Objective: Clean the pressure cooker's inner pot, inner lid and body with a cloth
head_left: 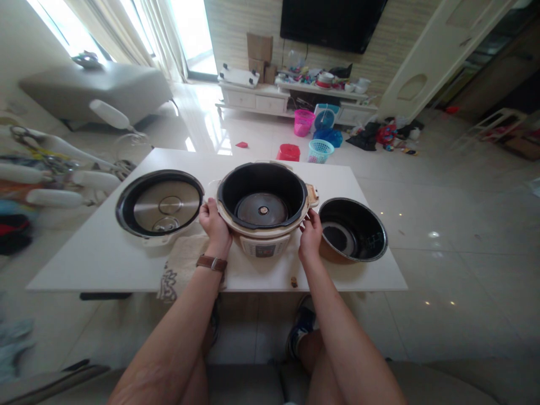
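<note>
Both hands are closed on the rice cooker body (264, 216): the left hand (214, 222), with a brown watch strap (211, 262) on its wrist, grips the rim on the left side, and the right hand (311, 233) clasps the right side just below the small side handle (313, 195). The cooker stands near the front middle of the white worktop (105, 253), its control panel (264, 247) facing the person, partly on a patterned cloth (179, 267) that hangs over the front edge. As things lie, the cooker is already taken apart: its cavity is open and bare, showing the round heating plate (262, 209) at the bottom. The lid (160, 203) lies upside down to the left, just beside the left hand, steel inner face up. The dark inner pot (352, 229) sits to the right, touching or nearly touching the right hand, and looks empty. So lid and pot are out; the body itself appears to be the part now in hand, and neither piece has been put back. A small brown bit (294, 281) lies at the worktop's front edge. Beyond are a tiled floor with plastic baskets (319, 150) and a TV cabinet (270, 98).
</note>
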`<state>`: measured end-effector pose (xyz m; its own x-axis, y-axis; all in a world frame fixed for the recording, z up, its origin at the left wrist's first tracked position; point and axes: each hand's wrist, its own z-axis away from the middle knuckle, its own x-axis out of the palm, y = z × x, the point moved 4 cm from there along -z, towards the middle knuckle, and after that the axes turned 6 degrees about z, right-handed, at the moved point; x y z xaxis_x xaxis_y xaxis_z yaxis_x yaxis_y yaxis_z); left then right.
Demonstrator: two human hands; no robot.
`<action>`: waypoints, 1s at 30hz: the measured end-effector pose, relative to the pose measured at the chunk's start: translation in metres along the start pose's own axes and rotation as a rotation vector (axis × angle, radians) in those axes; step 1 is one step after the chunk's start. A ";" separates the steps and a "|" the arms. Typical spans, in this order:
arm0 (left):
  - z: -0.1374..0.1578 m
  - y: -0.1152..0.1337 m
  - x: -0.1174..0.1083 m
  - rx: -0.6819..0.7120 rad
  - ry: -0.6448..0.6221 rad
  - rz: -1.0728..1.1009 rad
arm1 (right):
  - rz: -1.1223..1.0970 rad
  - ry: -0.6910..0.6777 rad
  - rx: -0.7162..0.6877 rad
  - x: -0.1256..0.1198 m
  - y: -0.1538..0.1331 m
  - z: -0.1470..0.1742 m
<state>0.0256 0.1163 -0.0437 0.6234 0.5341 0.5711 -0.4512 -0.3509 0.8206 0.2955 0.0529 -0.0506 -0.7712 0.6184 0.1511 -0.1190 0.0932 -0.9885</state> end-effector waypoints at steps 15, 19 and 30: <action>-0.002 -0.002 -0.001 0.013 0.002 -0.008 | 0.026 -0.015 -0.014 0.000 0.002 -0.001; -0.002 -0.003 -0.001 0.025 0.001 -0.021 | 0.011 -0.008 0.006 -0.001 0.005 -0.004; 0.000 -0.002 -0.001 0.014 -0.007 -0.010 | 0.002 0.003 0.013 -0.002 0.005 -0.004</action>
<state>0.0257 0.1170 -0.0460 0.6323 0.5324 0.5629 -0.4355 -0.3566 0.8265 0.2986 0.0555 -0.0556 -0.7698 0.6206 0.1490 -0.1257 0.0814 -0.9887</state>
